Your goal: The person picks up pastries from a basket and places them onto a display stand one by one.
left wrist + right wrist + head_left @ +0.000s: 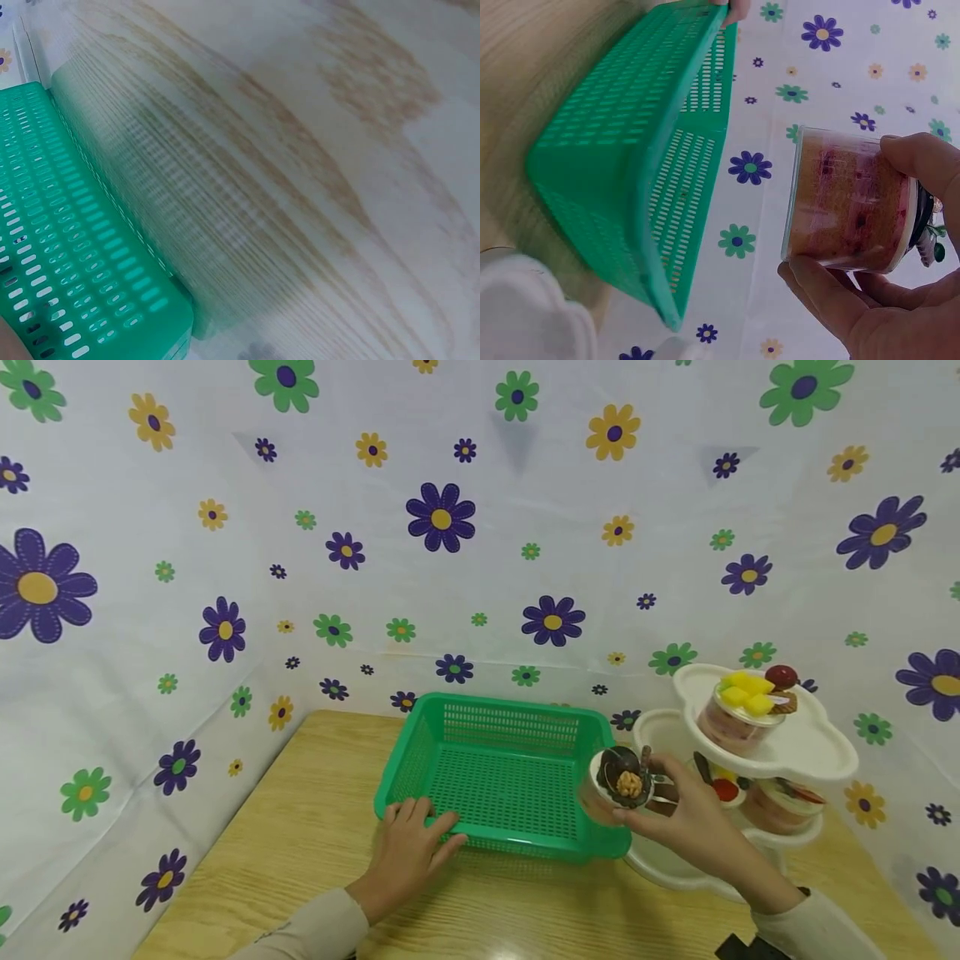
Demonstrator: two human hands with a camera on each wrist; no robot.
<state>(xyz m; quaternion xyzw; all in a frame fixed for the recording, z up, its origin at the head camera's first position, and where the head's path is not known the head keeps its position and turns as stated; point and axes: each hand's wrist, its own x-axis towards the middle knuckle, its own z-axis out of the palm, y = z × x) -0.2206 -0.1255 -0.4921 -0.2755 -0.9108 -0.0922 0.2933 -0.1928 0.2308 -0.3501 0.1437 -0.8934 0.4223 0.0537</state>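
Observation:
A clear cup of layered dessert (851,202), topped with chocolate and a walnut, is gripped in my right hand (693,822). In the head view it overlaps the right end of a green plastic basket (510,837), at about rim height. Thumb and fingers wrap the cup's sides in the right wrist view. My left hand (412,843) rests on the basket's near rim, toward its left corner, with fingers over the edge. The basket's mesh floor shows bare in the head view.
On the right stands a white tiered stand (817,739) with scalloped trays. Its top tier bears a dessert cup with yellow fruit cubes (738,718); more cups (780,806) sit on the tier below. Flower-printed cloth (480,568) hangs behind the wooden table (300,843).

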